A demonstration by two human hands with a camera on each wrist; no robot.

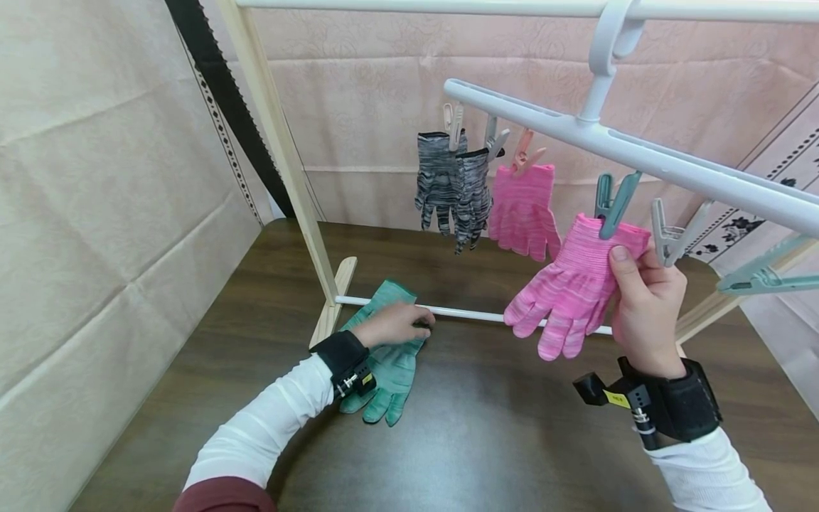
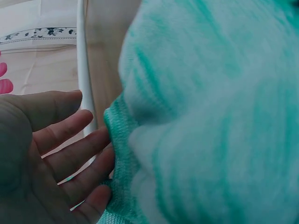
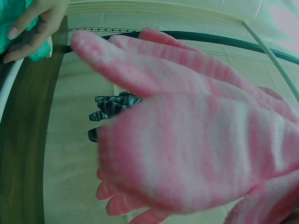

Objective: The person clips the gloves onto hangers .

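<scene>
Right hand (image 1: 646, 302) pinches pink glove (image 1: 569, 288) — left hand (image 1: 393, 323) on green glove (image 1: 384, 363)

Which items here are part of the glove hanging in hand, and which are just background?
In use:
- pink glove, held at its cuff by the right hand
- teal clip on that cuff
- green glove on the table, under the left hand
- white clip hanger

Background:
- two grey gloves, already clipped
- second pink glove, already clipped
- wooden rack
- table

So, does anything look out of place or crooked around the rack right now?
Only one thing: the green gloves lie on the table under the left hand, not clipped up. The pink glove that the right hand holds hangs slanted from its clip.
</scene>
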